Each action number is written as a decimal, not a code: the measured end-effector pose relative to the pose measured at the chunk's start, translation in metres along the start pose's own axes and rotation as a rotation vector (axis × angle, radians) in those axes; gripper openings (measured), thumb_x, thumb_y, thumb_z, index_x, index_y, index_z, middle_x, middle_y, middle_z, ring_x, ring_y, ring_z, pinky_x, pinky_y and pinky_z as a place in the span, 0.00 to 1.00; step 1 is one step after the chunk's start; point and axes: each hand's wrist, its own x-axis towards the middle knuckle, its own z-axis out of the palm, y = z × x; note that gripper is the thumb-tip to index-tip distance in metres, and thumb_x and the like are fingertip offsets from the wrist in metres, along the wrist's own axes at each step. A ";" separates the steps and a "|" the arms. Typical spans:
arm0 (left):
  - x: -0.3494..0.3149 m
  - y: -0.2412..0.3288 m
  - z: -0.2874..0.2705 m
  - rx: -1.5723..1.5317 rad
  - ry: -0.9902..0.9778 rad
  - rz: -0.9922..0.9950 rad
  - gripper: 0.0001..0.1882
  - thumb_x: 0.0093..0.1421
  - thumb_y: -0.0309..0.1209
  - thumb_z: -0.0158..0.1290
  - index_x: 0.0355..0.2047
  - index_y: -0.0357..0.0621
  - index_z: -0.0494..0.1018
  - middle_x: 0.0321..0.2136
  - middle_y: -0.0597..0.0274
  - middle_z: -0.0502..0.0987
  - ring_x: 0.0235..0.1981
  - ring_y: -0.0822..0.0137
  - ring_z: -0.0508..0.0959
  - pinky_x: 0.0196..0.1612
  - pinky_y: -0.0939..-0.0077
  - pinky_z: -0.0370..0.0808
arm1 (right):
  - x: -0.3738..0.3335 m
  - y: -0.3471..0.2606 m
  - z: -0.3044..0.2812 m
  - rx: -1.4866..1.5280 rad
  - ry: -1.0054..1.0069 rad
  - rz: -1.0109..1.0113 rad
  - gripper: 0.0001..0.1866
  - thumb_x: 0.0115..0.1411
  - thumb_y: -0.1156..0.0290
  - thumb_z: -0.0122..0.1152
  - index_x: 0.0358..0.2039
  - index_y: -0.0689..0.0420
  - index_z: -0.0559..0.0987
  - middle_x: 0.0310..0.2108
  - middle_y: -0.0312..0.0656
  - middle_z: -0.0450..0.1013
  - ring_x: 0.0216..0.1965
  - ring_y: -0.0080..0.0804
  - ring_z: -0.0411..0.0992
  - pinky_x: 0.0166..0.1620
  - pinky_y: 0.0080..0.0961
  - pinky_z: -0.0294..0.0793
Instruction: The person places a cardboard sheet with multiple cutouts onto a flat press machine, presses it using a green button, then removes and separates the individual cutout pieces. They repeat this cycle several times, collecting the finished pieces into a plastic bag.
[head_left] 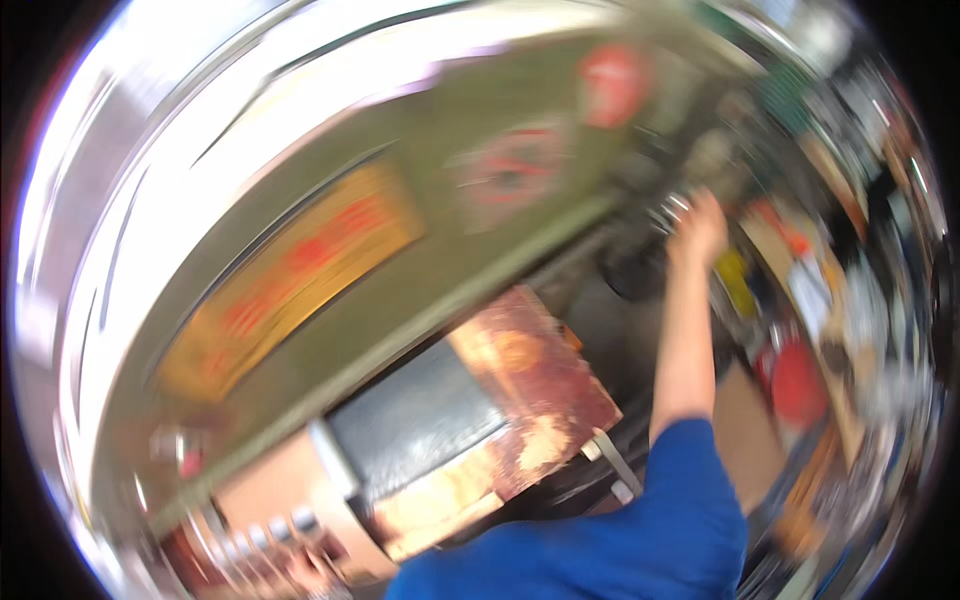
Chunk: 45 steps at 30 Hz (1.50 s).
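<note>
My right hand (pixel 700 235) reaches far out at the upper right on a bare forearm below a blue sleeve. Its fingers look curled, and a small shiny metal thing (pixel 672 212) shows at them, too blurred to name. Just below lies a round black thing (pixel 630 265). At the lower left edge my left hand (pixel 312 575) is partly in view, smeared by motion, next to a row of small silvery cylinders (pixel 270 530) on a brown surface. Between the hands, a dark grey flat plate (pixel 415 415) lies on a worn wooden board (pixel 530 385).
A green machine panel (pixel 440 260) with a yellow sign (pixel 295 280) runs along the far side. At the right stand a red round object (pixel 798 383), a yellow item (pixel 738 285) and blurred clutter. A pale bracket (pixel 612 462) sits at the board's near corner.
</note>
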 end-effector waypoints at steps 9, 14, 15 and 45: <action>-0.016 0.030 -0.016 -0.120 0.353 0.200 0.07 0.52 0.32 0.54 0.18 0.47 0.73 0.17 0.60 0.72 0.21 0.56 0.72 0.29 0.59 0.64 | -0.408 0.052 0.114 -0.557 -0.806 0.175 0.09 0.67 0.74 0.53 0.44 0.64 0.76 0.26 0.38 0.72 0.24 0.20 0.69 0.28 0.16 0.72; -0.018 0.019 -0.040 -0.490 0.129 0.224 0.08 0.52 0.35 0.59 0.32 0.48 0.79 0.26 0.64 0.80 0.32 0.63 0.80 0.39 0.64 0.72 | -0.593 0.050 0.203 -0.504 -1.430 0.279 0.13 0.64 0.79 0.57 0.49 0.65 0.75 0.33 0.36 0.74 0.32 0.19 0.72 0.36 0.16 0.73; -0.017 0.004 -0.049 -0.732 0.151 0.272 0.12 0.54 0.32 0.59 0.39 0.45 0.78 0.34 0.58 0.80 0.40 0.60 0.79 0.46 0.61 0.73 | -0.621 0.052 0.225 -0.549 -1.500 0.270 0.11 0.64 0.78 0.58 0.47 0.64 0.75 0.35 0.37 0.74 0.35 0.18 0.71 0.37 0.14 0.72; 0.094 -0.291 -0.117 -0.117 0.359 0.052 0.06 0.59 0.33 0.54 0.28 0.46 0.77 0.25 0.62 0.79 0.27 0.58 0.76 0.35 0.63 0.69 | -0.734 0.045 0.240 -1.229 -1.007 -0.366 0.16 0.65 0.68 0.55 0.50 0.62 0.72 0.45 0.50 0.72 0.49 0.41 0.70 0.54 0.36 0.70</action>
